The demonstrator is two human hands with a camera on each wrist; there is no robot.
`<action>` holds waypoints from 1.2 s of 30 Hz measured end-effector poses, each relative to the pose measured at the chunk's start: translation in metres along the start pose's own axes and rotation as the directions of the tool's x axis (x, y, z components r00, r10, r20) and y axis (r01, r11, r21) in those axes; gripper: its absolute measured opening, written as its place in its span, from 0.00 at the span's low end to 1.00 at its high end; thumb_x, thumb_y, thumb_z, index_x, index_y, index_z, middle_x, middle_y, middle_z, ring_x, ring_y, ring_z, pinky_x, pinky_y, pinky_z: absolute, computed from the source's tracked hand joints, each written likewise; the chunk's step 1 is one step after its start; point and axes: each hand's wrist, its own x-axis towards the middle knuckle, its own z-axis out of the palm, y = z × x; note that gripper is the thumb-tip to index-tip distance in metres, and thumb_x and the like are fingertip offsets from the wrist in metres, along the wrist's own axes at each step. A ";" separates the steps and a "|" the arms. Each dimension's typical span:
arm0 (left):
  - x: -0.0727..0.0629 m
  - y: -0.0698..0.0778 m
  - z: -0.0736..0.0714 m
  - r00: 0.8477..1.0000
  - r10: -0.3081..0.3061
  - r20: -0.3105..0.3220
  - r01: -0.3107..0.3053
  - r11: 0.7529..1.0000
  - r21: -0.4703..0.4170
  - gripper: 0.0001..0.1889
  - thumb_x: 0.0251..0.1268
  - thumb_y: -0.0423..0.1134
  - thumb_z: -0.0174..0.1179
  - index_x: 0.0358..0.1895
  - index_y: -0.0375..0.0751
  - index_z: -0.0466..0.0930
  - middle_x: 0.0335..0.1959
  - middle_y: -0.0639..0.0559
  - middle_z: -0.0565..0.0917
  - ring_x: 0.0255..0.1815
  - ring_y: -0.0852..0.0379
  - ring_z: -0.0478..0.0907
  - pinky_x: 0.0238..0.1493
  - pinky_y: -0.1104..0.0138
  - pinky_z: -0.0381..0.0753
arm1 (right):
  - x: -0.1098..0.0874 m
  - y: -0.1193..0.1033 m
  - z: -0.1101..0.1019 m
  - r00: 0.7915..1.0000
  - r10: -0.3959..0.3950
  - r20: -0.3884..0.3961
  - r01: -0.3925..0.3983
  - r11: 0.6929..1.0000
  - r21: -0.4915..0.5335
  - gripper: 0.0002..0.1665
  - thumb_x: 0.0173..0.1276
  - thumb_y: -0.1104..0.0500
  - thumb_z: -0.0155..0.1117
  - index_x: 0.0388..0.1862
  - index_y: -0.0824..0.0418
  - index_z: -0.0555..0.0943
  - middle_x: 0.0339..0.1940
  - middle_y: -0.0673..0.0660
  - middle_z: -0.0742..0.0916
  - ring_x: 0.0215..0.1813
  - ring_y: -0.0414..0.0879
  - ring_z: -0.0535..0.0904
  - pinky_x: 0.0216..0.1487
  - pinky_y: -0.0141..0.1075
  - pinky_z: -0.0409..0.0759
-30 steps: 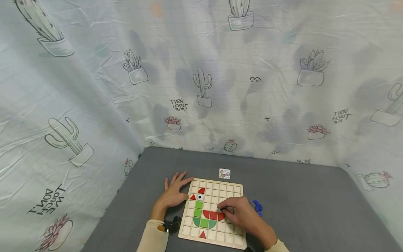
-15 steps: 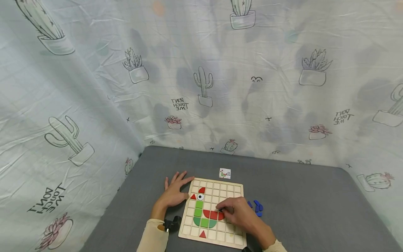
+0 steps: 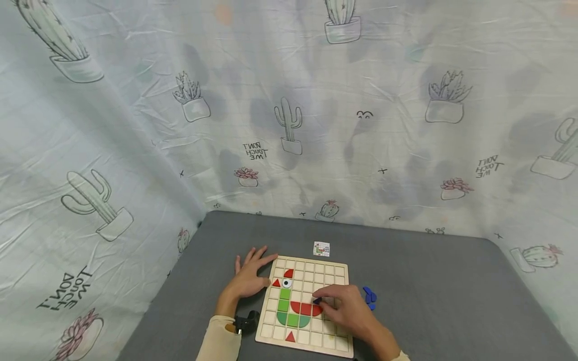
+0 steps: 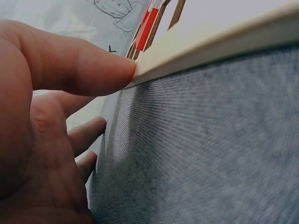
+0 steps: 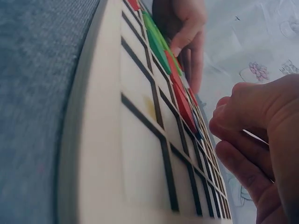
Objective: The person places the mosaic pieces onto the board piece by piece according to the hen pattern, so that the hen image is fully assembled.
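A wooden grid board [image 3: 329, 341] lies on the table with red, green and white pieces set in its cells. My left hand [image 3: 248, 279] rests at its left edge with fingers spread; in the left wrist view the thumb [image 4: 100, 70] presses against the wooden rim. Over the board's right half is my right hand [image 3: 345, 307], thumb and index finger parted around a small dark blue piece [image 3: 317, 301]. That blue piece [image 5: 198, 129] sits at the grid beside a red piece [image 5: 183, 102] in the right wrist view, apart from the bent fingers. A round eye piece [image 3: 286, 283] lies near the upper left.
Several blue pieces [image 3: 369, 296] lie loose on the grey table [image 3: 429, 301] right of the board. A small printed card [image 3: 321, 248] lies beyond the board's far edge. A cactus-patterned curtain [image 3: 289, 190] hangs behind the table.
My right thumb and index finger have parted at the blue piece, which shows more between them now. The left hand stays in place on the board's edge.
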 end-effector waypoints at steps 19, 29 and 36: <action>0.000 0.002 -0.002 1.000 0.000 -0.010 -0.001 1.000 -0.013 0.39 0.57 0.30 0.67 0.78 0.47 0.80 0.88 0.34 0.63 0.91 0.27 0.45 0.82 0.25 0.24 | -0.099 0.010 -0.063 0.917 0.265 -0.299 -0.292 0.955 -0.048 0.22 0.55 0.68 0.86 0.47 0.48 0.95 0.43 0.40 0.95 0.48 0.30 0.90 0.49 0.20 0.84; 0.000 0.001 0.000 1.000 -0.005 -0.005 0.005 1.000 -0.014 0.39 0.57 0.30 0.67 0.78 0.48 0.80 0.88 0.36 0.62 0.91 0.27 0.45 0.82 0.26 0.24 | -0.121 0.016 -0.081 0.868 0.343 -0.360 -0.410 0.903 -0.128 0.20 0.51 0.67 0.88 0.41 0.49 0.95 0.38 0.42 0.95 0.43 0.26 0.89 0.44 0.14 0.80; 0.000 0.003 -0.001 1.000 -0.006 -0.001 0.006 1.000 -0.018 0.39 0.57 0.30 0.67 0.78 0.48 0.80 0.88 0.36 0.62 0.91 0.28 0.44 0.83 0.26 0.23 | -0.110 0.021 -0.077 0.854 0.425 -0.299 -0.480 0.866 -0.139 0.20 0.55 0.60 0.90 0.43 0.40 0.95 0.41 0.36 0.94 0.47 0.29 0.90 0.48 0.30 0.89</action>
